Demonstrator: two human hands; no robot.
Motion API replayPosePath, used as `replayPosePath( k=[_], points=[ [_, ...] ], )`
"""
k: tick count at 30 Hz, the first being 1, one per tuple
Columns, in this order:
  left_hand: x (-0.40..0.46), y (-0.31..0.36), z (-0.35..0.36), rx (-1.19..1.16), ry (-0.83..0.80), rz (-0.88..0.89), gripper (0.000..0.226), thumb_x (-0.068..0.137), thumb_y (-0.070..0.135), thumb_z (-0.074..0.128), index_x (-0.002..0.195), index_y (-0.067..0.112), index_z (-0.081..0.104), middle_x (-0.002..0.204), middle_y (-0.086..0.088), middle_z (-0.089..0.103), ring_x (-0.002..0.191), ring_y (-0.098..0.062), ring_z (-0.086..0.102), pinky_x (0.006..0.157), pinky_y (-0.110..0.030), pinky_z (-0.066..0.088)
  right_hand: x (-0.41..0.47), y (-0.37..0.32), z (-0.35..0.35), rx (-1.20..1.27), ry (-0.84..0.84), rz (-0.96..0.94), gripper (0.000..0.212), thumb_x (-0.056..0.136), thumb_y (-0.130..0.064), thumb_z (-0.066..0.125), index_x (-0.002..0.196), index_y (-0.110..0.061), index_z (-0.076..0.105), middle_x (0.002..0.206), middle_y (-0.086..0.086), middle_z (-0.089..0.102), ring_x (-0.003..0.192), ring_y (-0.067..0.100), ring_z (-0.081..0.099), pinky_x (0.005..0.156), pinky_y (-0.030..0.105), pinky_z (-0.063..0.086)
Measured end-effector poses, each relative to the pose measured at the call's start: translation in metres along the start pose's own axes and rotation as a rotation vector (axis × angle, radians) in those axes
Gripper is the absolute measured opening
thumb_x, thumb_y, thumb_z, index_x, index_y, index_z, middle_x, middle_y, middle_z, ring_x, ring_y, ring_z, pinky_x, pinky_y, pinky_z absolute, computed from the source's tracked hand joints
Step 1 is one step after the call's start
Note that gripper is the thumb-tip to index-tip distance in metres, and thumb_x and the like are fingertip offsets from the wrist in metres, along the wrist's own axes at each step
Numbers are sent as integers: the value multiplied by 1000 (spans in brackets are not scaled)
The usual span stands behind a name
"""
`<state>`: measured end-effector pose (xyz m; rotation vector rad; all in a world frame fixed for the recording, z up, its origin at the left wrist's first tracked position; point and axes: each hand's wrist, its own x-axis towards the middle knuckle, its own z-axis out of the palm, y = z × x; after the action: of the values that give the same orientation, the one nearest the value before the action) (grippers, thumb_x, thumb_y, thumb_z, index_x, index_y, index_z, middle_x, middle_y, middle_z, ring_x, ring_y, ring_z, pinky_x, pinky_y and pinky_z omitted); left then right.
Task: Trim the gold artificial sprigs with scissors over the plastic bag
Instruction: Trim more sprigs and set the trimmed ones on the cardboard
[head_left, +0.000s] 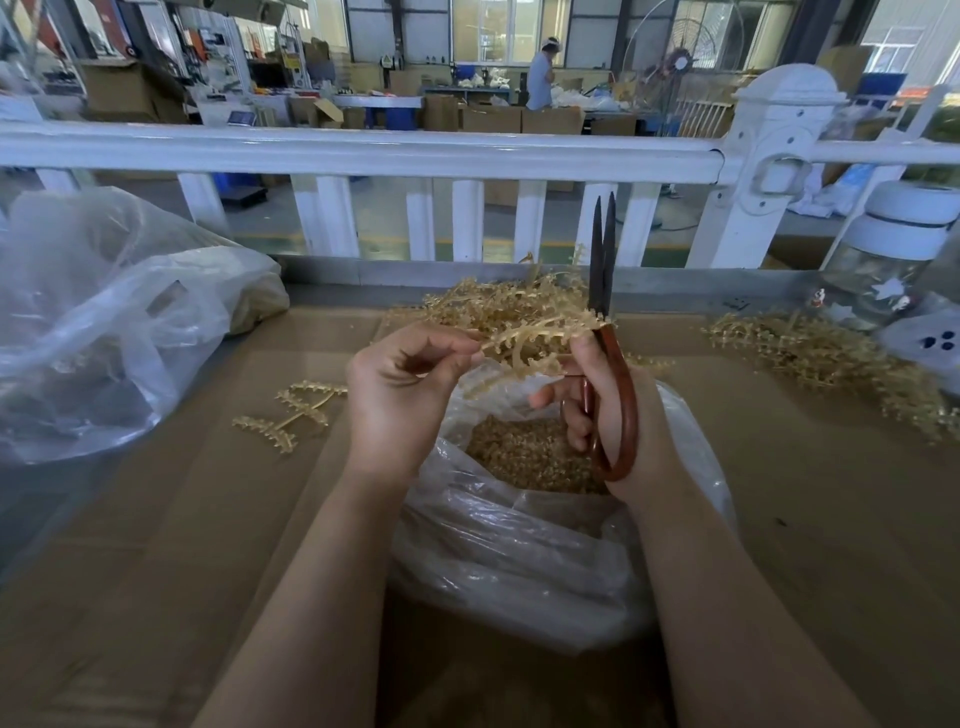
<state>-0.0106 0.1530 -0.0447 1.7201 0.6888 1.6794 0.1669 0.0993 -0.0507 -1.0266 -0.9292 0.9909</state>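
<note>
Nearest the camera, the plastic bag (519, 545) sits open on the cardboard-covered bench (156, 519), its mouth showing a heap of gold trimmings (524, 452). Just above that mouth the two hands work together. The left hand (400, 395) pinches one end of a gold sprig (524, 343) between thumb and fingertips. The sprig's long axis runs roughly left to right, from that pinch across to the right hand (597, 410), so it hangs over the bag.

The right hand's grip is curled through and around the reddish loop handles of the scissors (602, 291), and its thumb seems to rest against the sprig's far end, though the fronds hide the contact. The dark blades point up and away, nearly together, at right angles to the sprig and beyond its right end. They are not across it. In my judgement, the coming cut needs the blades opened and swung down over the stem near the right hand.

Left of the hands a loose sprig (291, 415) lies on the bench. Farther off lies a pile of sprigs (498, 306), another pile (821, 353) at right, then a white railing (363, 150).
</note>
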Motion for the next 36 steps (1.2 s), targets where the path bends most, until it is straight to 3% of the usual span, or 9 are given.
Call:
replayPosePath(
  k=[4,8,12,16,19,23,27,30,36],
  points=[
    [1,-3,-1,16,40,16,27,79,-8,75,75,19,72,85,-2,75,91,-20,73,80,-39,59,2,3,-2,45,-7,-29,60,80,-71,63,101,-16,67,74,17,72,33,9,38,35,19,32],
    [1,-5,-1,-7,55,15,25,79,-9,74,74,15,71,84,1,75,92,-19,73,80,-37,59,2,4,-3,3,-9,-78,81,75,-78,68,90,2,59,75,19,72,36,10,40,38,20,31],
    [1,-6,-1,-55,85,-1,25,81,-9,73,74,15,71,83,1,76,93,-18,73,78,-27,57,0,3,-3,-2,-16,-106,81,72,-75,73,81,4,57,76,46,50,35,11,42,37,21,31],
    [1,-7,0,-63,98,-12,25,81,-9,72,74,15,71,83,3,76,93,-16,73,78,-27,57,-2,-1,-3,-10,-15,-73,43,80,-61,73,76,-19,68,83,27,52,38,14,34,36,24,30],
    [1,-8,1,-63,96,-23,23,81,-9,72,74,13,71,83,3,76,93,-17,73,79,-29,58,-1,-3,-5,-42,-1,-33,47,85,-42,78,96,3,66,77,21,55,38,11,34,35,23,28],
    [1,-2,0,-68,81,-118,17,80,-1,77,83,14,72,88,1,76,90,-15,72,78,-27,57,-1,-5,-2,-102,35,33,21,93,-19,70,99,2,68,67,5,67,37,8,36,35,19,28],
    [3,5,-1,-274,-15,-428,73,70,35,88,130,23,50,121,0,65,107,-15,69,90,-35,58,-1,-4,-2,-102,49,8,17,92,-19,71,93,-3,67,65,1,67,38,8,36,36,20,27],
    [4,8,0,-480,-110,-645,125,38,51,97,142,25,33,131,-5,61,109,-19,69,89,-36,58,-4,-6,0,-44,25,-33,24,82,-25,75,90,-4,66,63,0,66,37,4,41,37,16,33],
    [-1,8,9,-505,-294,-812,139,22,42,101,142,15,36,103,0,77,88,-17,74,66,-25,56,-6,-7,3,-10,-19,-122,15,83,-22,74,87,-9,69,65,-1,68,43,2,53,42,13,42]
  ],
)
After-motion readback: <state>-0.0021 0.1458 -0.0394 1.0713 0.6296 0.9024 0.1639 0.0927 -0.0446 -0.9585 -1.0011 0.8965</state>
